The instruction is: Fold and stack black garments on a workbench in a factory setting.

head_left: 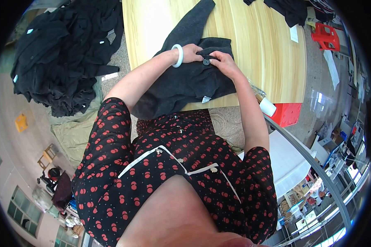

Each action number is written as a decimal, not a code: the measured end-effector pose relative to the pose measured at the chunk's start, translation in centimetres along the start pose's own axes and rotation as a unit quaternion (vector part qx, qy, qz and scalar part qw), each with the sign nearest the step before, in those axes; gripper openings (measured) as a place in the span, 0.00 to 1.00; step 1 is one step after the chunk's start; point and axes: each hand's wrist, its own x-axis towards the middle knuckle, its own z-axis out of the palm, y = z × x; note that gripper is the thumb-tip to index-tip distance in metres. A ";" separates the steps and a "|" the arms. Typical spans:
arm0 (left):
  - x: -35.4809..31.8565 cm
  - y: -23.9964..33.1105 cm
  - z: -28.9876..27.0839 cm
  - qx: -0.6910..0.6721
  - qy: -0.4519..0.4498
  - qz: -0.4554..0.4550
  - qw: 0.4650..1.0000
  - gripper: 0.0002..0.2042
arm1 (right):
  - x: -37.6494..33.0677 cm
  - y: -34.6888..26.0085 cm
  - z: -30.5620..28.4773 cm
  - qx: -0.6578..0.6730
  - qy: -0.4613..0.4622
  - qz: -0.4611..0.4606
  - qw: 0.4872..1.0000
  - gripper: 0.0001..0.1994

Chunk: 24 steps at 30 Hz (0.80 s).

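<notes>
A dark charcoal jacket [181,80] lies on the light wooden table [259,49], one sleeve stretched toward the far side. My left hand [191,53], with a pale bangle [177,56] at its wrist, pinches the jacket's edge from the left. Opposite it, my right hand [224,64] grips the same edge with thumb and fingertips. Between the two hands shows a round dark button [206,62]. A small white label [206,99] sticks out near the jacket's lower edge. The fingers' undersides are hidden by the cloth.
A big heap of dark garments [62,53] stands left of the table on olive cloth [76,136]. More dark clothing [290,12] lies at the far right corner. A white cup [267,107] and red box [288,114] are by the right edge; a red stool [325,37] stands beyond.
</notes>
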 end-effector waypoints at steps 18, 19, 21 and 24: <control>-7.9 -3.9 -4.9 -0.082 0.002 -0.227 0.971 0.32 | 1.8 -4.8 5.6 -0.182 -0.077 -0.158 0.967 0.15; -8.0 -3.9 -4.8 -0.084 0.004 -0.226 0.970 0.32 | 1.6 -5.0 6.0 -0.184 -0.079 -0.159 0.967 0.15; -8.0 -3.7 -4.6 -0.035 -0.001 -0.195 0.980 0.33 | 1.2 -5.5 6.8 -0.236 -0.075 -0.221 0.943 0.14; -7.9 -2.8 -5.1 0.080 -0.053 -0.183 0.978 0.30 | 0.3 -5.9 7.9 -0.254 -0.039 -0.258 0.931 0.10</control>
